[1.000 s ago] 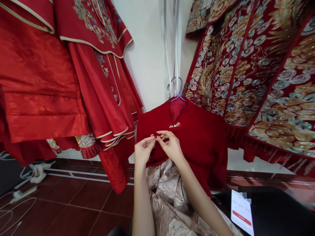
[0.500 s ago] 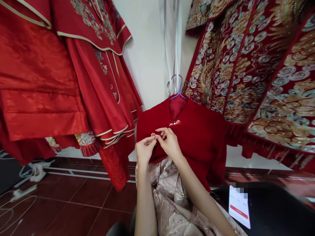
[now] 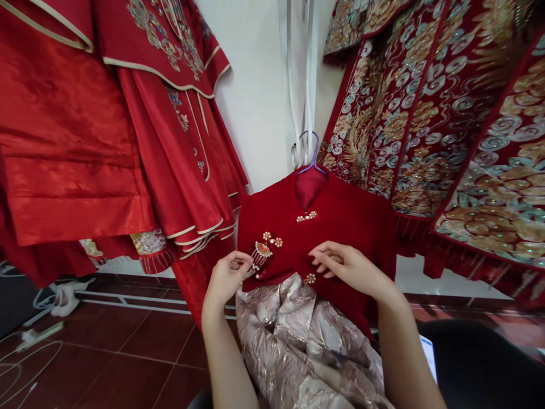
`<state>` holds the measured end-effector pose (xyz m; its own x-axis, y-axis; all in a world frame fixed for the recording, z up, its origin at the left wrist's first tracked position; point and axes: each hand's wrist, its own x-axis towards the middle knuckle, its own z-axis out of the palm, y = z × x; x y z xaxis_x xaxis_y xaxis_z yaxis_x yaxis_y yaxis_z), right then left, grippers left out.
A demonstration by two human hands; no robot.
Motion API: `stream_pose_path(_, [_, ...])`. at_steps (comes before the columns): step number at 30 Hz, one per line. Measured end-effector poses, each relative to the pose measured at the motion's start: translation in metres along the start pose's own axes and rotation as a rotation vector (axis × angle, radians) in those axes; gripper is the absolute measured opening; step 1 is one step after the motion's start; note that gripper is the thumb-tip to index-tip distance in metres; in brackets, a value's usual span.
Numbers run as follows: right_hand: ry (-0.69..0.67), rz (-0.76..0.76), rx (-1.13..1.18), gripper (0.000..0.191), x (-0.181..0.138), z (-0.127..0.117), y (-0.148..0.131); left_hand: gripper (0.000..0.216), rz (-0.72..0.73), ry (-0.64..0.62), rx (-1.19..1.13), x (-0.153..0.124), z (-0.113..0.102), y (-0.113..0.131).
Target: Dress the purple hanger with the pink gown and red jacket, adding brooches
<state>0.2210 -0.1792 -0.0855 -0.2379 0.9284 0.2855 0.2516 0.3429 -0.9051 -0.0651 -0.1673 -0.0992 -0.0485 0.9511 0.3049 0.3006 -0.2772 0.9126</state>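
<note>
Red cloth of a hanging garment (image 3: 353, 221), on its purple hanger (image 3: 314, 156), lies before us, silvery fabric (image 3: 293, 324) bunched against its lower front. As we judge it, the beaded clasp (image 3: 307, 217) below the collar is joined, and so are the paired bead flowers (image 3: 273, 241) on the chest, beside the tasselled fan ornament (image 3: 263, 250). Less settled is the lower bead flower (image 3: 310, 279): with the fabric so close, we cannot tell whether it is fastened. Our left hand (image 3: 227, 278) has thumb and forefinger drawn near each other beside the tassels; whether they nip a strand, we cannot tell. Our right hand (image 3: 347, 264), loosely curled and holding nothing visible, is near the lower flower.
</note>
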Motion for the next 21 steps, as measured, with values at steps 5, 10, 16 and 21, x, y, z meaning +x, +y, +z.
stream_pose_path(5, [-0.089,-0.003,-0.173,0.018,-0.004,0.004,0.021,0.020,-0.134,-0.318,0.014,-0.004,0.012,-0.005])
stream_pose_path(10, [-0.145,-0.038,-0.193,0.012,0.007,0.025,0.021,0.022,-0.152,-0.440,-0.073,0.002,0.026,-0.003])
stream_pose_path(16, [-0.251,-0.078,-0.177,0.018,-0.001,0.031,0.002,0.027,-0.112,-0.469,-0.042,0.003,0.027,-0.006])
stream_pose_path(21, [-0.269,-0.153,-0.138,0.009,-0.002,0.042,-0.011,0.022,-0.089,-0.417,0.005,0.006,0.030,-0.007])
